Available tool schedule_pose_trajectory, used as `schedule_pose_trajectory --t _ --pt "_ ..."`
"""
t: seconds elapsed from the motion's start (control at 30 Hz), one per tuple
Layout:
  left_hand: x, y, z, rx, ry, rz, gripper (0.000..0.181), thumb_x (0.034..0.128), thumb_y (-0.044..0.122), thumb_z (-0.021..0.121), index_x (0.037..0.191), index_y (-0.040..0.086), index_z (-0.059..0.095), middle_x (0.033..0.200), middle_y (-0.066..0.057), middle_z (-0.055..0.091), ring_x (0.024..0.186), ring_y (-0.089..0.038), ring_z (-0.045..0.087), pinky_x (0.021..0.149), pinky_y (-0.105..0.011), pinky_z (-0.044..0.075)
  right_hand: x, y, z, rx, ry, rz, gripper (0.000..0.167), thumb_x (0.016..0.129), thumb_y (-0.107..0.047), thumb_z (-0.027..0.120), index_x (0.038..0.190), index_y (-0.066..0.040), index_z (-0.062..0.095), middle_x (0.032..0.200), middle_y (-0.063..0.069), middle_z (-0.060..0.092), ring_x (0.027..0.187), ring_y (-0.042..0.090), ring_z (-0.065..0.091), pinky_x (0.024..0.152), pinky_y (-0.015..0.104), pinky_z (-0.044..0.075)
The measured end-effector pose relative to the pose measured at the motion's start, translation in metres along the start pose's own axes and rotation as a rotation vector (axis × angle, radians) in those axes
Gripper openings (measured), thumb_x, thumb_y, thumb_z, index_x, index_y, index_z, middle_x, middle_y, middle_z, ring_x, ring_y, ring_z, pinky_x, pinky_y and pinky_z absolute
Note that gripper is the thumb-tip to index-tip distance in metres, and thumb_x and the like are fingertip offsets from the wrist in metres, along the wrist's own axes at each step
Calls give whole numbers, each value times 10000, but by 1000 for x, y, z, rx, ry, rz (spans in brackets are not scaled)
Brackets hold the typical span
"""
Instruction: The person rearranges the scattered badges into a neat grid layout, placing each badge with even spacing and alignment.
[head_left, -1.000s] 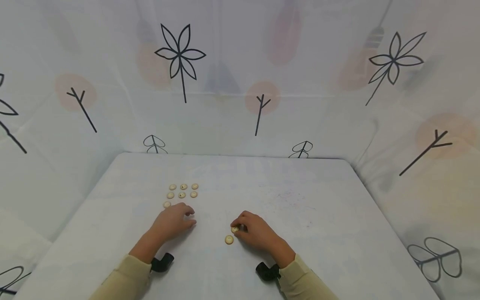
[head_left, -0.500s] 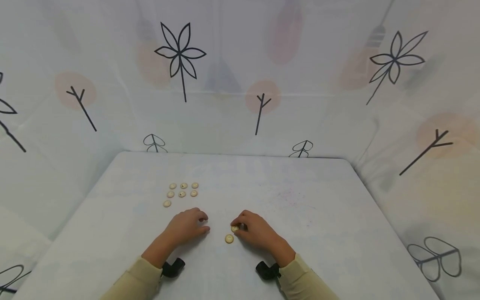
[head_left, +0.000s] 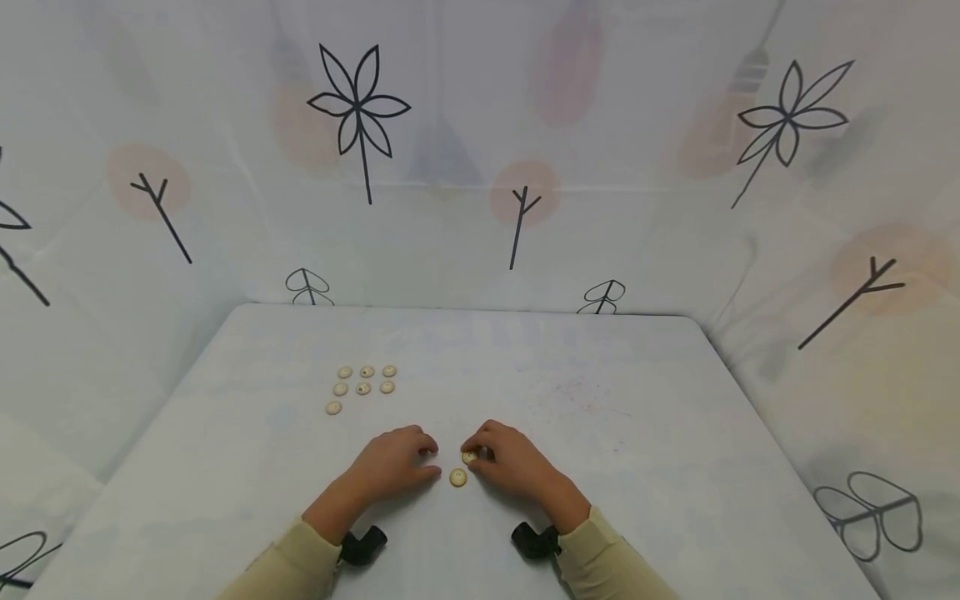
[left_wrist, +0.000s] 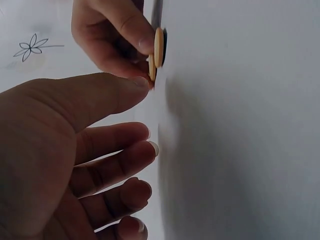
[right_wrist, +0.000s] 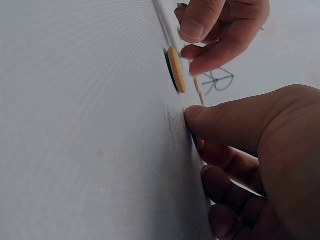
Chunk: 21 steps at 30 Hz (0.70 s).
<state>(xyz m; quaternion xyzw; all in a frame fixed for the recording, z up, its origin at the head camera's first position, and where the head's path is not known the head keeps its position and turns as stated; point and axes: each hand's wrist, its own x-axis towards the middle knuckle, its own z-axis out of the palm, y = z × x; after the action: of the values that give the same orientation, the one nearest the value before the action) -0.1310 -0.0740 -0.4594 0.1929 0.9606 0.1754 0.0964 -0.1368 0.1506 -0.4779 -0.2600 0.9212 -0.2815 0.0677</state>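
My right hand (head_left: 510,461) pinches a pale round button (head_left: 469,457) between thumb and fingers, low at the white table's surface. Just in front of it another button (head_left: 458,477) lies flat on the table; the right wrist view shows that button (right_wrist: 176,70) edge-on. My left hand (head_left: 397,462) hovers just left of these two, thumb and fingers parted with nothing between them. In the left wrist view, the fingers of the left hand (left_wrist: 75,145) are loosely bent, and the right hand (left_wrist: 115,35) appears beyond with both buttons.
Several more buttons (head_left: 363,388) lie in short rows on the left half of the table (head_left: 637,467). Faint purple marks (head_left: 581,392) stain the right side. A patterned cloth (head_left: 442,233) hangs around the back and sides.
My left hand has moved right and toward me, from beside the rows of buttons to near the loose pair. The right hand has stayed in place on its button.
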Motion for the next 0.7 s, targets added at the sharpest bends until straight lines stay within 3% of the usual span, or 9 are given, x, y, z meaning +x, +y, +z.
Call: schedule_pose_trajectory --t 0.23,0.7 --pt "0 9 3 18 3 86 317 830 405 725 1030 160 711 976 49 661 892 -140 634 830 -368 534 -1 1 1 5 20 -36 195 916 -239 656 1098 -201 713 1038 -75 607 858 43 523 748 241 464" --pt "3 20 5 -5 -47 115 296 832 398 731 1023 172 715 975 67 648 867 -104 616 817 -349 533 0 1 0 7 19 -49 198 909 -203 666 1102 -194 710 1044 -58 613 873 65 536 756 255 467"
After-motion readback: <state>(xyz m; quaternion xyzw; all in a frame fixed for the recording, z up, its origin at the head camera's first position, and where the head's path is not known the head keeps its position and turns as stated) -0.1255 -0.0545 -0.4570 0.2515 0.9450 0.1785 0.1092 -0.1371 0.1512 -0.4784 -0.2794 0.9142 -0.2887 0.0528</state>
